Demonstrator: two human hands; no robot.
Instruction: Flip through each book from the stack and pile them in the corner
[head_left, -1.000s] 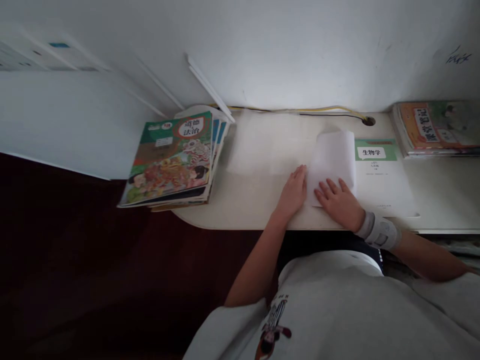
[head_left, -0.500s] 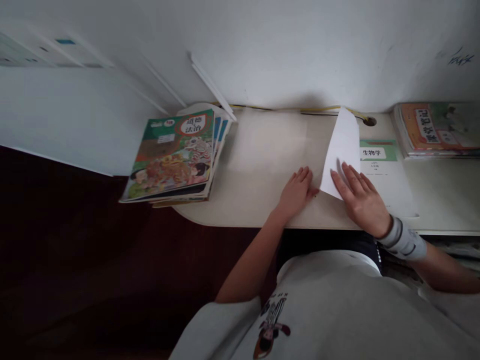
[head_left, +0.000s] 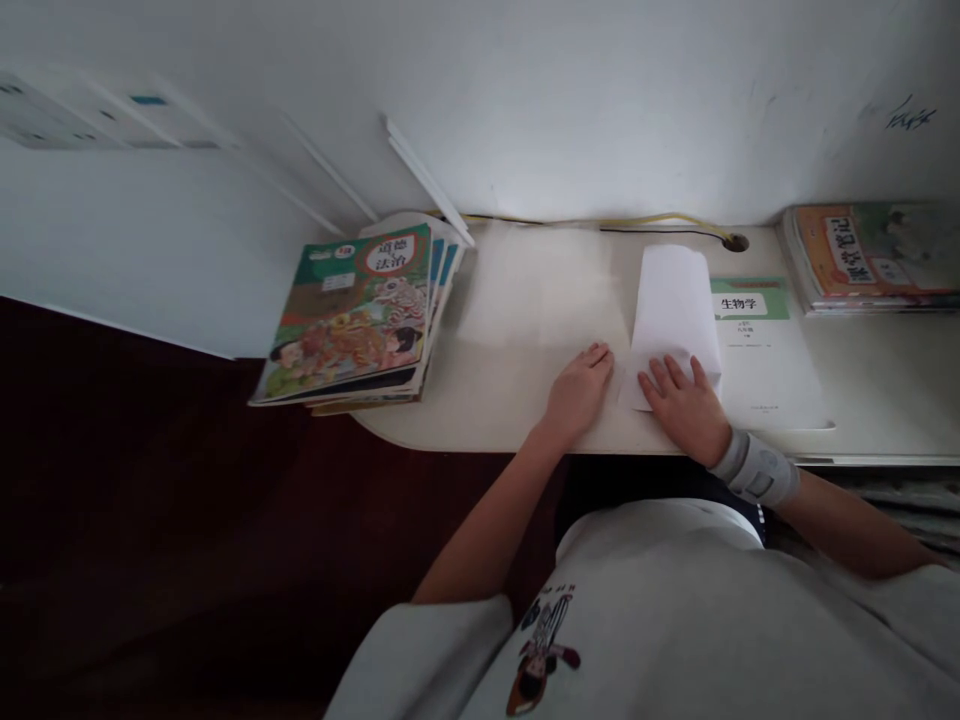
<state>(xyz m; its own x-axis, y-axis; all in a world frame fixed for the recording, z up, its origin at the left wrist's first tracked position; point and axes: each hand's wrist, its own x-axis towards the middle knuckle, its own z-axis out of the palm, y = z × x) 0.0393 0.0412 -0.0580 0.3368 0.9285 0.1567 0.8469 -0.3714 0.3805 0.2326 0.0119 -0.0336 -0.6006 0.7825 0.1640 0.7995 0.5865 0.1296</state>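
swung straight, folded white sheet [head_left: 671, 310], tapering at far end, right grip [head_left: 681, 408] spread on it, left grip [head_left: 581, 392] open beside

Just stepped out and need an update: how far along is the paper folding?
Done: the white paper already lies folded, narrowing toward its far end. In hand: the right hand presses its near end on the desk, with the left hand flat beside it. Left: the stack of books and biology book lie untouched.

Folded white paper sheet [head_left: 671, 310], lying flat, long axis pointing forward, narrowing toward its far end
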